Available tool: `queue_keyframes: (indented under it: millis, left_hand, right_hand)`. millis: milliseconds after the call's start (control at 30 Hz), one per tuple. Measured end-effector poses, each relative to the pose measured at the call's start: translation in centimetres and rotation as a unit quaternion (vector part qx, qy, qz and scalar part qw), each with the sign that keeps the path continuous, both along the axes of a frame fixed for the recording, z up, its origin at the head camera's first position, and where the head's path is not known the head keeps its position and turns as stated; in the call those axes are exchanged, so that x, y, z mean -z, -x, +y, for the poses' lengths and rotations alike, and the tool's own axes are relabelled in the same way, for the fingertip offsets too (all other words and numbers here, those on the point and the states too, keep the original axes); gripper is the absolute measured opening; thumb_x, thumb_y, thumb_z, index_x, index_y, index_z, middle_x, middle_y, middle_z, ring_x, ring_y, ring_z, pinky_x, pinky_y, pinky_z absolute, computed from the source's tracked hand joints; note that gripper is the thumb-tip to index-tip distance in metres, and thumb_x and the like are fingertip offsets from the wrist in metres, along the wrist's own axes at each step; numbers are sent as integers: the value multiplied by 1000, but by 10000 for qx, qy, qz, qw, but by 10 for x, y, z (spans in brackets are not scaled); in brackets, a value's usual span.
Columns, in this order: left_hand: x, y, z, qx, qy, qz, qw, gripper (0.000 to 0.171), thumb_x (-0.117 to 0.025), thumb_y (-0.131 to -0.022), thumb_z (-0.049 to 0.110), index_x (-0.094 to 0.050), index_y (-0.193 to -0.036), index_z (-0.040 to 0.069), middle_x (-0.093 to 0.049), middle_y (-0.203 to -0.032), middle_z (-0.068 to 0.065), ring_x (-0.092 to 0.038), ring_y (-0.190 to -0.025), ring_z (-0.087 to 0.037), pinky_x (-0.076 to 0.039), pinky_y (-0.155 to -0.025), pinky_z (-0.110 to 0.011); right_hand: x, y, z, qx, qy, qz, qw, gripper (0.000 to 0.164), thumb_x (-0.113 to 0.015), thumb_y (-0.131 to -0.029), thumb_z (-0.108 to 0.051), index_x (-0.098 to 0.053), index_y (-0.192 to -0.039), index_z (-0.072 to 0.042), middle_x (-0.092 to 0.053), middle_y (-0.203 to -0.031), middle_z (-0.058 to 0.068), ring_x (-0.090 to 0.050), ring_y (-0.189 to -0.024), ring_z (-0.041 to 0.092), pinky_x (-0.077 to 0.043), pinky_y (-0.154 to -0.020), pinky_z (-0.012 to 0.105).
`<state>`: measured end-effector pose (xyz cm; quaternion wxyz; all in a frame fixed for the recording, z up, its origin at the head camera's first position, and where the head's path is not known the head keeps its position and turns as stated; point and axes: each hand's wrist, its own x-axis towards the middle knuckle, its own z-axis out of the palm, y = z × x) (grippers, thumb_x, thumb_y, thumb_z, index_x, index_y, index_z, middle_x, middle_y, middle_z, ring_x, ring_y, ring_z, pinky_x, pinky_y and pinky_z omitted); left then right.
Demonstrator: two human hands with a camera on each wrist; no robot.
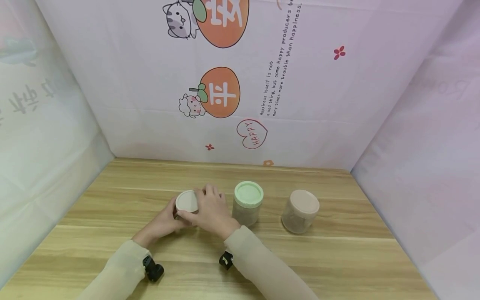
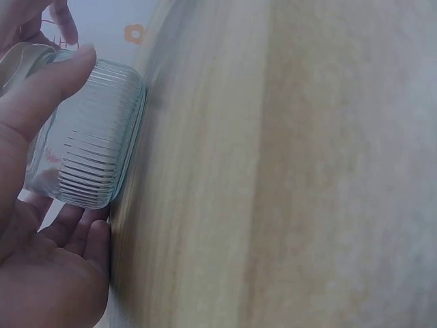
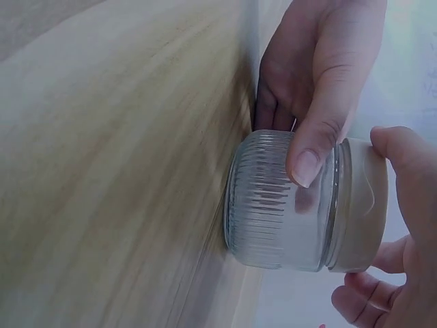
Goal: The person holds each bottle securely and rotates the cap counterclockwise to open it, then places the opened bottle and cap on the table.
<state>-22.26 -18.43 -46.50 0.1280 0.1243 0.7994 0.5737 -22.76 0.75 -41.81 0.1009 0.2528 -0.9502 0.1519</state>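
Observation:
A ribbed clear glass jar (image 3: pixel 273 205) stands on the wooden table, with a cream lid (image 1: pixel 186 201) on its mouth. My left hand (image 1: pixel 165 223) grips the glass body from the left; its thumb lies along the near side, as the left wrist view shows. From the right, my right hand (image 1: pixel 213 210) holds the lid by its rim, thumb on one side and fingers on the other. The right hand partly covers the lid in the head view. Whether the lid is tight or loose, I cannot tell.
Just right of the hands stands a jar with a green lid (image 1: pixel 249 194). Further right is a jar with a beige-pink lid (image 1: pixel 304 202). White printed cloth (image 1: pixel 307 137) hangs behind the table (image 1: pixel 337 258) and along both sides.

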Motion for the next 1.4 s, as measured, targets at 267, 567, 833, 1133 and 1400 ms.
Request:
queue_keyframes:
  millis: [267,567,833,1133,1400]
  left_hand:
    - [-1,0,-2,82,-61,6,9999,96,-78,-89,21,-11,-156,2,-21,-157,-25,-21,-144,-46,-25,-111,-64]
    - [-1,1,-2,97,7,114,9999,99,-80,-88,22,-11,-155,0,-19,-158,-27,-16,-146,-47,-16,-114,-64]
    - [-1,0,-2,222,4,184,9996,100,-77,-90,17,-4,-156,-2,-15,-159,-28,-13,-146,-47,-14,-115,-63]
    - [2,1,-5,285,-11,195,9994,103,-77,-90,21,-1,-156,-2,-15,-158,-29,-13,-147,-46,-13,-116,-62]
    - [1,3,-2,152,4,88,9998,100,-73,-88,8,-1,-156,-3,-15,-159,-30,-14,-146,-48,-17,-114,-63]
  right_hand:
    - [0,3,3,-377,153,-161,9990,79,-56,-93,-64,-51,-145,-6,-52,-128,10,-49,-114,23,-46,-91,37]
    - [-1,5,5,-623,313,-499,9963,72,-57,-91,-48,-46,-150,-10,-47,-141,9,-45,-122,24,-45,-97,41]
    - [1,4,4,-956,110,-550,9938,73,-52,-91,-44,-39,-154,-11,-38,-156,9,-42,-132,25,-43,-103,40]
    - [7,7,5,-1319,318,-671,9885,80,-53,-89,-39,-28,-159,-12,-25,-163,8,-25,-148,26,-27,-116,49]
    - [7,6,1,-1072,445,-690,9908,80,-59,-91,-52,-31,-158,-18,-29,-161,9,-28,-146,26,-32,-112,52]
